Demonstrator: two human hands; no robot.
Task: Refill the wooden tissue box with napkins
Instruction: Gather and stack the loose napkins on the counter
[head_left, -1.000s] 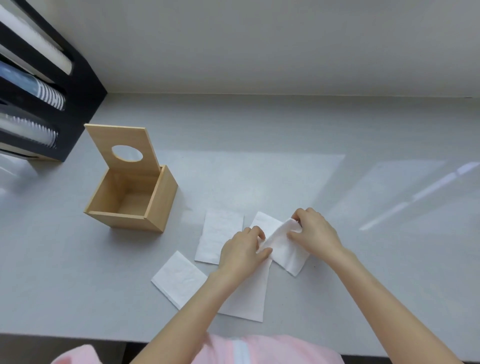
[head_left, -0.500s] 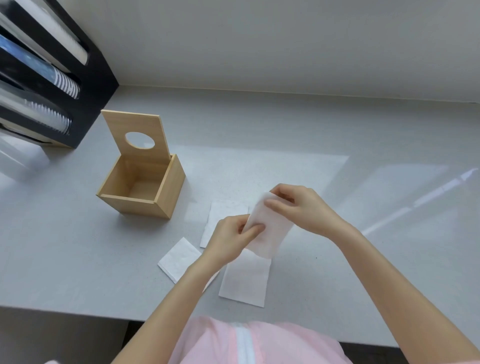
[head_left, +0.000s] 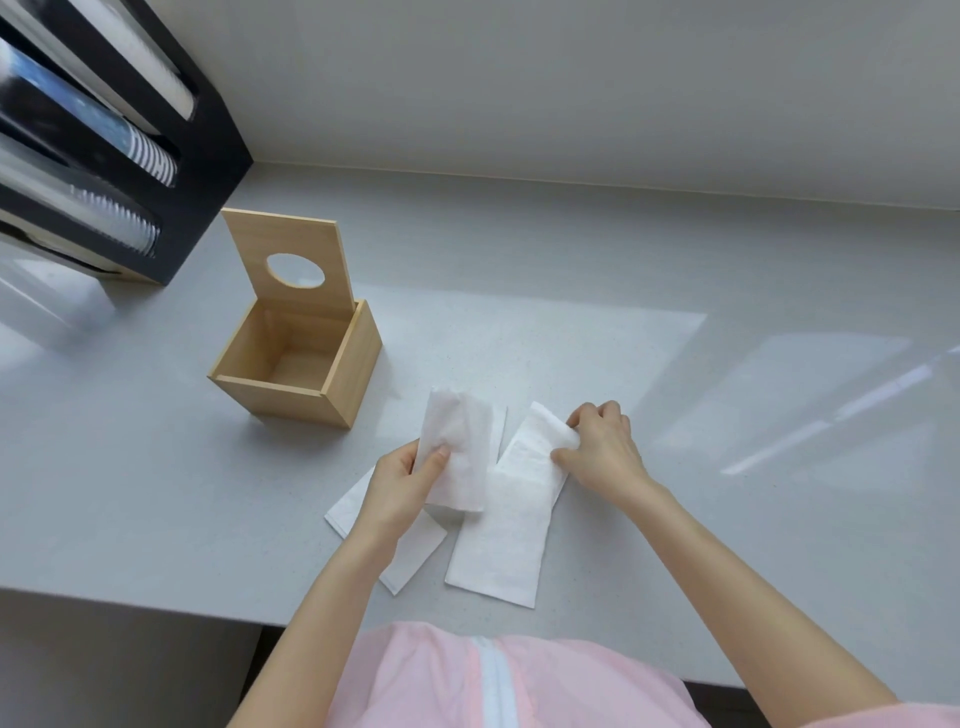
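The wooden tissue box (head_left: 296, 364) sits up and to the left of both hands, open top empty, its holed lid (head_left: 291, 265) standing upright at the far side. The left hand (head_left: 402, 491) pinches a folded napkin (head_left: 457, 452), long axis running away from the person. The right hand (head_left: 602, 452) grips another napkin (head_left: 535, 457) lying on the counter (head_left: 156, 493), angled up-right.

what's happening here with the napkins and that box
A person is refilling a wooden tissue box, which stands empty with its lid propped open. The left hand holds one folded napkin above the counter; the right hand is pinching another napkin off the loose ones lying there.
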